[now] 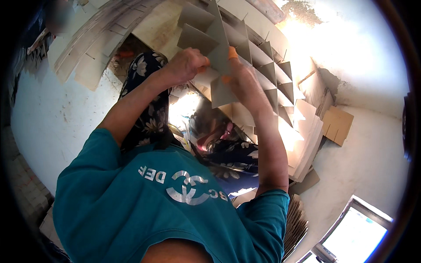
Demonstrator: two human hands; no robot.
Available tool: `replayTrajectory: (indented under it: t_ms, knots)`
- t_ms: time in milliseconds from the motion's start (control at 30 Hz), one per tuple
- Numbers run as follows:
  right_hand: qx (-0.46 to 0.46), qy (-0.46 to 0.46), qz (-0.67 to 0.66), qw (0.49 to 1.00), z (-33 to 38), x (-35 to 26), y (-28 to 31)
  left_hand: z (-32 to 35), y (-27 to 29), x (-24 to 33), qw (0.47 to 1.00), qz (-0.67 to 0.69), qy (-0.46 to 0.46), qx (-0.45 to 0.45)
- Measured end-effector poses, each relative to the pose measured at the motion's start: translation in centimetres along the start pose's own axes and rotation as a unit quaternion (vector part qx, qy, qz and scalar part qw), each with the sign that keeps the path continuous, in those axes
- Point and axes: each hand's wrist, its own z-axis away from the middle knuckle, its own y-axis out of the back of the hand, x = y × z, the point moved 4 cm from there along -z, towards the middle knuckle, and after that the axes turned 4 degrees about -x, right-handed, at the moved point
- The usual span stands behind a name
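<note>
A grey cardboard divider (210,50) made of slotted strips crossing in a grid stands in front of me, its open cells running to the far right. My left hand (189,65) is closed at its near left side, fingers curled by the edge of a cross strip. My right hand (241,74) grips the long strip, with a thumb along its face and the other fingers mostly hidden behind it. Orange covers wrap some fingertips on both hands. Where the strips meet between my hands, my fingers partly hide the slots.
Flat slotted cardboard strips (94,41) lie in layers at the upper left. More cardboard (305,144) is stacked at the right, near a loose brown slotted piece (337,125). A bright framed panel (357,232) stands at the lower right. My patterned trouser legs (142,94) are below the divider.
</note>
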Motion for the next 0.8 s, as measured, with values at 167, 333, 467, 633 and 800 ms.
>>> replayTrajectory:
  t_ms: [167, 333, 467, 633, 800]
  knots:
    - [0.017, -0.01, 0.014, 1.0, 1.0, 0.4, -2.1, -0.6, 0.4, 1.0, 1.0, 0.015, -0.018, -0.002]
    - [-0.035, -0.01, -0.042, 0.998, 2.9, 0.3, -4.4, -0.5, -0.2, 1.4, 0.998, -0.02, -0.036, -0.043]
    - [0.136, -0.027, -0.086, 0.987, 3.4, 2.8, 0.3, 0.0, 0.6, 3.3, 0.992, -0.117, -0.048, -0.024]
    - [0.301, -0.205, 0.208, 0.908, 4.2, 13.4, 5.4, -1.0, -1.2, 4.6, 0.979, -0.163, -0.111, -0.046]
    - [0.169, -0.237, 0.016, 0.957, 4.3, 17.4, 4.5, -5.8, -2.0, 2.5, 0.964, -0.22, -0.106, -0.105]
